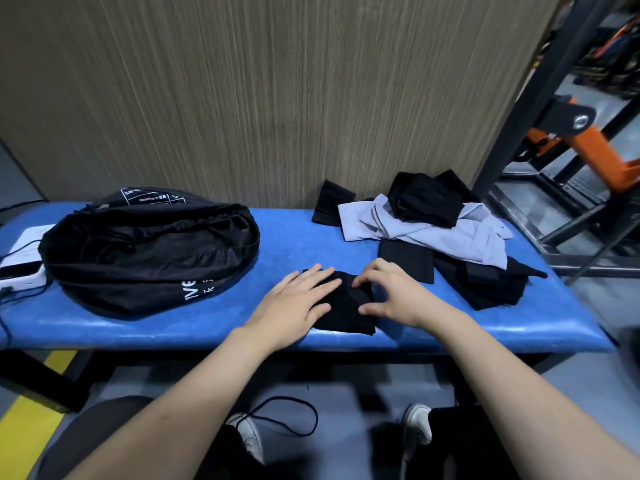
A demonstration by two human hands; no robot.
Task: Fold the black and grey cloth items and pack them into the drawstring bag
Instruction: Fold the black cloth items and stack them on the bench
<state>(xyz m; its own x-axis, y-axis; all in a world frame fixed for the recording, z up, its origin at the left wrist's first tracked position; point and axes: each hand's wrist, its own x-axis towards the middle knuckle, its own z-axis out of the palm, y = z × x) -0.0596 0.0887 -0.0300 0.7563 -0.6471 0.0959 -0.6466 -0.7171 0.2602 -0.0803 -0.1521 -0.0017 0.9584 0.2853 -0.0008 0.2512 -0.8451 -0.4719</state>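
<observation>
A small folded black cloth (346,308) lies on the blue bench (173,327) near its front edge. My left hand (294,299) lies flat on the cloth's left side with straight fingers. My right hand (391,292) is at its right edge, fingers bent, fingertips and thumb touching the fabric. The black drawstring bag (145,254) lies at the left with its mouth open. A pile of black and grey cloth items (436,230) sits at the right, with a grey piece (450,237) in its middle.
A wood-grain wall stands behind the bench. A white device (20,261) with cables sits at the bench's left end. A dark metal frame and orange equipment (588,147) stand at the right. A black cord (287,417) lies on the floor by my shoes.
</observation>
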